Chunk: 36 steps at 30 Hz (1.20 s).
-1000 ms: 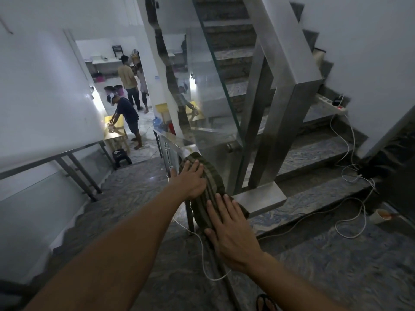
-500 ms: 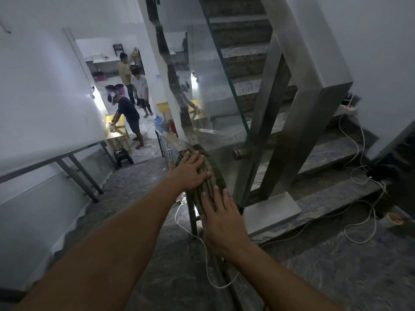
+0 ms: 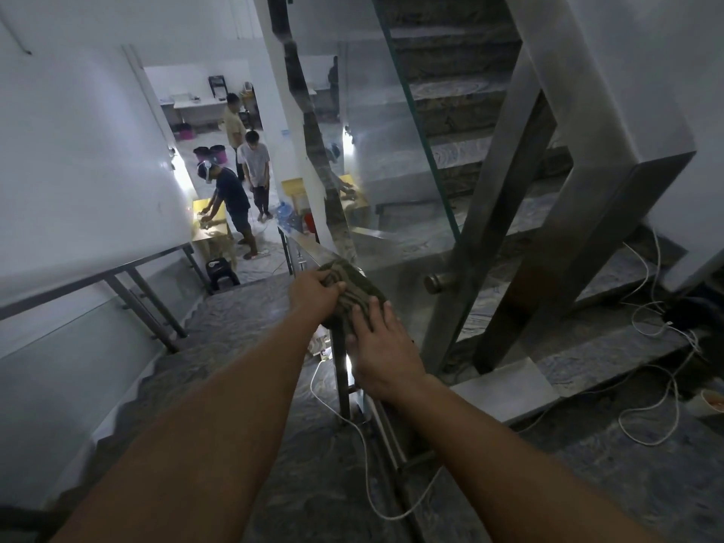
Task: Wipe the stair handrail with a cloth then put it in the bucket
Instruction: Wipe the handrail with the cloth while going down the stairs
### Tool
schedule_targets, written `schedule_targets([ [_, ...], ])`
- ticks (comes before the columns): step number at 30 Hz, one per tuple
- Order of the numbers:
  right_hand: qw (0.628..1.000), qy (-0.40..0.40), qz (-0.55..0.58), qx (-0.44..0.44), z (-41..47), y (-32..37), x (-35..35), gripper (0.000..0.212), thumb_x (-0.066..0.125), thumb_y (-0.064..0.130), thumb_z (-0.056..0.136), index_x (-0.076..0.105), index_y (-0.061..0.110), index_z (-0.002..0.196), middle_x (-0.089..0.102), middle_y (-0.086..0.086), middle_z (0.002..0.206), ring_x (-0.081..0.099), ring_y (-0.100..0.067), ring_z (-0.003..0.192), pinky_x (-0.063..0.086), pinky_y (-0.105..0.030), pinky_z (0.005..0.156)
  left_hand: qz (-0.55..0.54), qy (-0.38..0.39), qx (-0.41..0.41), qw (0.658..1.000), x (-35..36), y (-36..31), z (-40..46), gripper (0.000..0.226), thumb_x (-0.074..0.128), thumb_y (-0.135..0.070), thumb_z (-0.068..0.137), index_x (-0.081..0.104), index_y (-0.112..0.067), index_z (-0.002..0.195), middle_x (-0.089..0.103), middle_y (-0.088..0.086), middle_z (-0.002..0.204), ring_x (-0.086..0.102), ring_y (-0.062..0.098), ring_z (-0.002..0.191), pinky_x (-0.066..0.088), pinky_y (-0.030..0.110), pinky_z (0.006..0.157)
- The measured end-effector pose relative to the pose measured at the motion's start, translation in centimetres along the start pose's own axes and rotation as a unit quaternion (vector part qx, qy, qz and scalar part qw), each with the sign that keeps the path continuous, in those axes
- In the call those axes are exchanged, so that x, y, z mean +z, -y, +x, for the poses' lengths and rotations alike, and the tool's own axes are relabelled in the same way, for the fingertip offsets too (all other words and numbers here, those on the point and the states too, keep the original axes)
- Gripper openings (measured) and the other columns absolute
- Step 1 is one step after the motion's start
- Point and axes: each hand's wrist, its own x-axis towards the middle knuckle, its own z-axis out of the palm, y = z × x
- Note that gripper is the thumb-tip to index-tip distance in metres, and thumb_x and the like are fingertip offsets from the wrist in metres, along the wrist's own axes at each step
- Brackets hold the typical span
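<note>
Both hands press a striped green cloth [image 3: 354, 290] onto the top of the metal handrail [image 3: 303, 244], which slopes down the staircase. The left hand [image 3: 313, 291] lies on the cloth's far left side with its fingers curled over the fabric. The right hand [image 3: 382, 346] lies flat on the near end, fingers spread. A glass panel [image 3: 391, 182] stands just right of the rail, held by a round metal fitting [image 3: 437, 283]. White cables [image 3: 658, 386] trail over the grey marble steps [image 3: 250, 307] on the right. At the foot of the stairs, one person [image 3: 231, 197] bends over a yellow bench [image 3: 207, 225] and two others [image 3: 254, 166] stand near.
</note>
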Motion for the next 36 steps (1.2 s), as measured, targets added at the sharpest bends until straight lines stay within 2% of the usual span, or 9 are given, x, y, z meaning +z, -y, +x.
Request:
schedule_targets([
  [3,0.999,0.014,-0.022,-0.018,1.8,0.0,-0.1,0.062,0.033,0.031,0.099,0.004,0.011,0.15,-0.001,-0.019,0.159,-0.007,-0.037,0.146,-0.001,-0.046,0.117,-0.057,-0.022,-0.065,0.996,0.2,0.8,-0.2,0.027,0.062,-0.026,0.089,0.071,-0.002,0.096,0.072,0.019,0.09,0.069,0.033,0.087,0.057,0.041,0.082],
  [10,0.997,0.069,-0.001,-0.025,5.7,-0.3,-1.0,0.076,0.047,0.031,0.092,0.003,0.008,0.15,-0.005,-0.018,0.16,-0.01,-0.036,0.146,-0.001,-0.048,0.119,-0.125,-0.034,-0.14,0.982,0.3,2.0,0.4,0.036,0.053,-0.036,0.091,0.065,-0.004,0.1,0.065,0.019,0.106,0.062,0.036,0.098,0.055,0.049,0.089],
  [13,0.997,0.068,0.025,-0.032,7.0,-0.2,-1.5,0.07,0.049,0.026,0.088,0.015,0.009,0.147,0.003,-0.015,0.16,-0.005,-0.034,0.147,0.001,-0.048,0.12,-0.126,-0.041,-0.148,0.98,-0.2,1.5,-0.2,0.035,0.047,-0.035,0.094,0.06,-0.003,0.1,0.061,0.019,0.106,0.059,0.035,0.1,0.052,0.048,0.094],
  [16,0.996,0.057,0.038,-0.057,7.1,-0.4,-1.8,0.061,0.051,0.018,0.085,0.028,0.012,0.141,0.015,-0.013,0.158,0.005,-0.032,0.146,0.005,-0.049,0.12,-0.129,-0.035,-0.156,0.979,-1.1,1.3,-1.2,0.027,0.047,-0.028,0.095,0.051,-0.011,0.075,0.059,0.018,0.098,0.06,0.035,0.099,0.053,0.047,0.093],
  [18,0.995,0.037,0.048,-0.074,6.6,-0.4,-1.9,0.05,0.055,0.018,0.084,0.04,0.016,0.132,0.03,-0.011,0.151,0.018,-0.032,0.143,0.014,-0.05,0.119,-0.114,-0.025,-0.162,0.98,-2.0,1.6,-2.3,0.026,0.049,-0.023,0.095,0.048,-0.012,0.071,0.059,0.018,0.097,0.06,0.033,0.095,0.053,0.042,0.088],
  [24,0.991,0.075,0.031,-0.107,3.0,1.1,-2.4,0.025,0.058,0.012,0.084,0.057,0.018,0.108,0.055,-0.008,0.12,0.051,-0.027,0.11,0.043,-0.035,0.09,-0.013,0.037,-0.148,0.988,-5.1,3.5,-6.2,0.021,0.05,-0.016,0.095,0.053,-0.008,0.076,0.056,0.011,0.076,0.053,0.017,0.066,0.04,0.022,0.056],
  [29,0.984,0.154,0.031,-0.081,-0.8,2.5,-5.1,0.033,0.05,0.005,0.085,0.059,0.02,0.112,0.059,-0.013,0.118,0.055,-0.029,0.105,0.047,-0.038,0.084,0.065,0.094,-0.093,0.989,-7.5,2.5,-9.3,0.022,0.05,-0.02,0.095,0.061,-0.006,0.083,0.058,0.008,0.074,0.055,0.015,0.066,0.037,0.021,0.054],
  [33,0.981,0.172,0.065,-0.06,-4.5,3.0,-7.3,0.033,0.045,0.003,0.087,0.061,0.016,0.114,0.057,-0.01,0.122,0.054,-0.027,0.108,0.043,-0.032,0.081,0.052,0.226,-0.089,0.969,-9.3,1.0,-11.9,0.036,0.049,-0.043,0.094,0.061,-0.009,0.095,0.065,0.013,0.084,0.063,0.022,0.072,0.047,0.028,0.058],
  [36,0.982,0.158,0.102,-0.026,-7.6,2.4,-9.7,0.033,0.041,0.006,0.09,0.062,0.015,0.114,0.056,-0.011,0.121,0.054,-0.028,0.108,0.046,-0.04,0.091,0.08,0.33,-0.059,0.939,-10.6,-0.2,-13.5,0.059,0.064,-0.064,0.07,0.061,-0.015,0.103,0.068,0.013,0.099,0.066,0.026,0.086,0.053,0.033,0.071],
])
